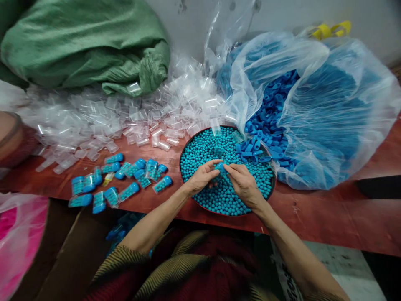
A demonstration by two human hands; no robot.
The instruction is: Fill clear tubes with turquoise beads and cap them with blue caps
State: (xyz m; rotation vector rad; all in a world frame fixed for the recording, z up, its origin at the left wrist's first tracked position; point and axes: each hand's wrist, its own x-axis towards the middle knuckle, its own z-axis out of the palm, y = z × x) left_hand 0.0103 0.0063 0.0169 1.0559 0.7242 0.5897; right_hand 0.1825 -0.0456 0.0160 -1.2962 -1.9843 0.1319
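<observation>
Over a round tray [181, 165] full of small teal balls [216, 200], both my hands meet at a small blue-capped container [221, 168]. My left hand [203, 177] pinches it from the left with thumb and forefinger. From the right, the closed fingertips of my right hand [246, 184] press on its blue cap. My fingers hide most of its body. Loose blue caps [253, 150] lie on the balls at the tray's right rim. Several filled, blue-capped containers [129, 191] lie left of the tray.
Clear empty containers [156, 113] are heaped along the back of the red table [313, 213], beside a green sack [84, 42]. A translucent bag [328, 113] of blue caps spills open on the right. A pink-filled bag [21, 238] stands at lower left.
</observation>
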